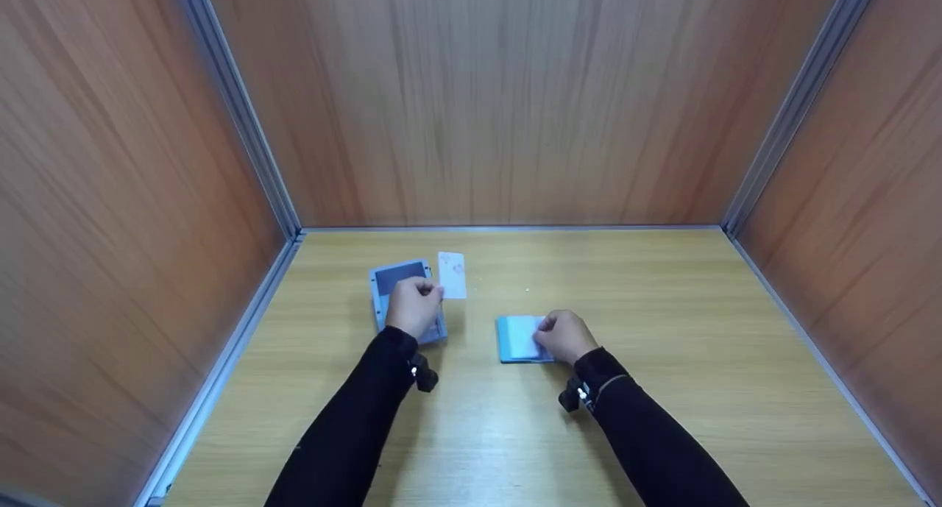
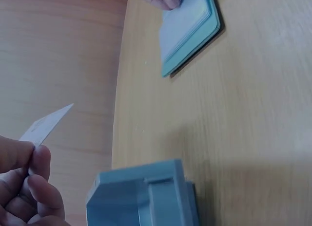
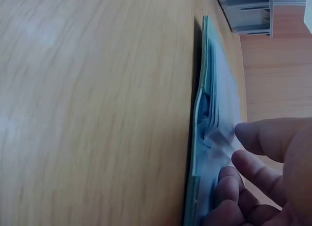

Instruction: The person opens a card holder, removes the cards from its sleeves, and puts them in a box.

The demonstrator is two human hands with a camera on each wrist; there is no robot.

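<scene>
On the light wooden counter (image 1: 662, 389), the left hand (image 1: 413, 306) pinches a thin white plastic card (image 1: 452, 274) just above the grey-blue plastic card box (image 1: 401, 277). A loose pinch could let it slip. The right hand (image 1: 565, 335) rests curled fingertips on a stack of pale blue cards (image 1: 517, 338), possibly dragging several.

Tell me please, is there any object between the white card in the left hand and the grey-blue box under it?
Nothing visible. The left hand pinches the white card just above the grey-blue box; only air separates them.
</scene>
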